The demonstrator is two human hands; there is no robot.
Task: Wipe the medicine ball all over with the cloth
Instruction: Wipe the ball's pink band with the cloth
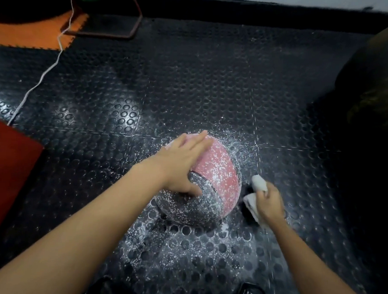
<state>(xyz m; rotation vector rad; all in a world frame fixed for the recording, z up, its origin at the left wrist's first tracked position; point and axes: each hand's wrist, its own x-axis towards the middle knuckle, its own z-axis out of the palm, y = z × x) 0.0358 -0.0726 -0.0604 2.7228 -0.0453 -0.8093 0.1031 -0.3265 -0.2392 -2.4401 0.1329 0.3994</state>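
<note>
A pink and grey medicine ball (pixel 218 180), speckled with white powder, rests on the black studded floor mat. My left hand (pixel 183 164) lies flat on the ball's top left side, fingers spread and pointing away from me. Just to the right of the ball, my right hand (pixel 270 201) grips a white cloth (pixel 256 194), which is bunched and sticks out above and below my fist. The cloth is beside the ball's right edge; whether it touches the ball is unclear.
White powder is scattered on the mat (pixel 185 252) around the ball. An orange mat (pixel 34 32), a white cord (pixel 45 73) and a metal frame (pixel 133 26) lie at the far left. A red pad (pixel 9 173) is at left, a dark bulky object (pixel 371 87) at right.
</note>
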